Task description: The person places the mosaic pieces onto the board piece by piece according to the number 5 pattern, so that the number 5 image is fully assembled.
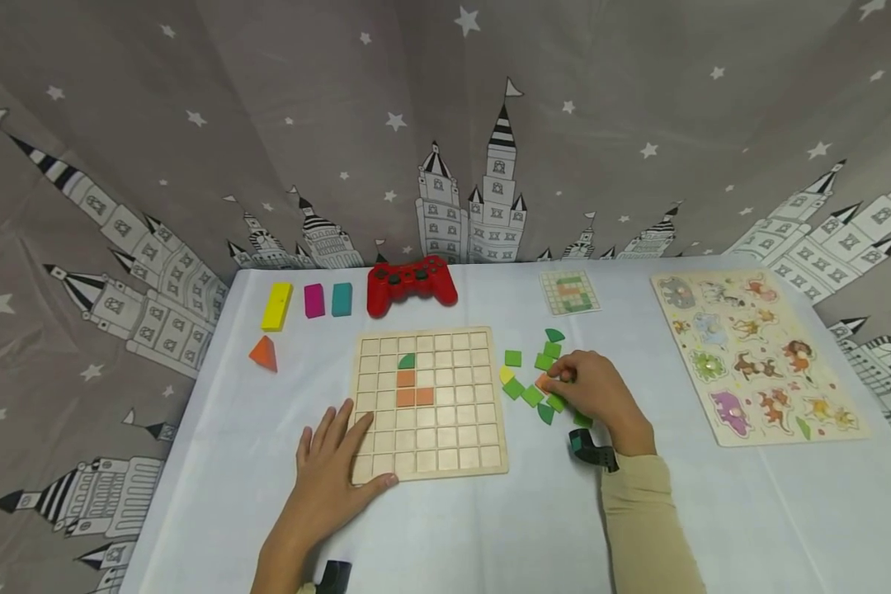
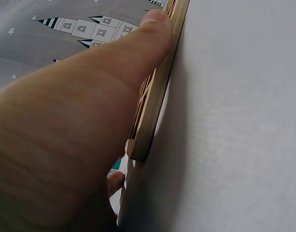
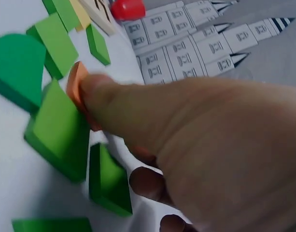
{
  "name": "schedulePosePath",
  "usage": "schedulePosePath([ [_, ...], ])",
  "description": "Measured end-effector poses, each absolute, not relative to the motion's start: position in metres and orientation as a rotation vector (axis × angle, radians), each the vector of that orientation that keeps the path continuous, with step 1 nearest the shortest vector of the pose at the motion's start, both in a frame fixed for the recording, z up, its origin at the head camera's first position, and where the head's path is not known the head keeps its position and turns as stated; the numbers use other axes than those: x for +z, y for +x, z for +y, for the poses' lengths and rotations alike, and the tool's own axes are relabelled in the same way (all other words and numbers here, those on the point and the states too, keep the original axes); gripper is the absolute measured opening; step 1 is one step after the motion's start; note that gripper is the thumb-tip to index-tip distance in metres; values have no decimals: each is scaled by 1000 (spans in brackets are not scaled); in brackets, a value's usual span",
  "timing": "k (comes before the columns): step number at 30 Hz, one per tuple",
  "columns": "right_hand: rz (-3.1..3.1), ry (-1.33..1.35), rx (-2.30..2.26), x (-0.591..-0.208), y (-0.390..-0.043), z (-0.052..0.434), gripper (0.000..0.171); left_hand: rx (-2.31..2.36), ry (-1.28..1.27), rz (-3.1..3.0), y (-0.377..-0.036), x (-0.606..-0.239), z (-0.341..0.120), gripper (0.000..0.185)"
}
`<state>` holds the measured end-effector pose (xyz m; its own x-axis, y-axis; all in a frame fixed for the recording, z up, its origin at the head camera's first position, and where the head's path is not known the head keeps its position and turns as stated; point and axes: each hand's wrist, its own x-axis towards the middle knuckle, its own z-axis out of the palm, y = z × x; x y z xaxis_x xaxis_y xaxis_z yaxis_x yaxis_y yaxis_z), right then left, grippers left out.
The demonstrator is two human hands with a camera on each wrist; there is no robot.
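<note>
A wooden grid board (image 1: 453, 437) lies on the white table. On it sit a green quarter-round tile (image 1: 407, 360) and three orange square tiles (image 1: 425, 397). My left hand (image 1: 327, 478) rests at the board's lower left corner with fingers spread, thumb (image 2: 157, 31) along the near edge. To the right of the board, my right hand (image 1: 600, 388) pinches an orange tile (image 3: 76, 84), which stands tilted among loose green square tiles (image 1: 532, 396). Thumb and index finger meet at this tile; its far side is hidden behind the thumb in the right wrist view.
A small pattern card (image 1: 568, 292) lies behind the loose tiles. Along the back are a red game controller (image 1: 412, 284) and teal (image 1: 341, 299), magenta (image 1: 314, 301) and yellow (image 1: 276, 307) blocks, with an orange triangular block (image 1: 264, 354) nearer. An animal puzzle board (image 1: 757, 388) lies far right.
</note>
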<state>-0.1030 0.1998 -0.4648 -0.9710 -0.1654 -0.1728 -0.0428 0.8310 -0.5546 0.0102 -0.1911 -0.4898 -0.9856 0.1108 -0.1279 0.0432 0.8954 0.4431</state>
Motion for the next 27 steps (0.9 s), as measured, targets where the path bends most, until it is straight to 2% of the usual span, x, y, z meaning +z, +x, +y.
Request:
schedulePosePath([
  [6,2831,-276,-796,-465,-102,198,22,679,120,2909,10,-491,-191,102],
  [27,2890,-235,-686,-467,-102,195,30,695,143,2924,11,-490,-192,100],
])
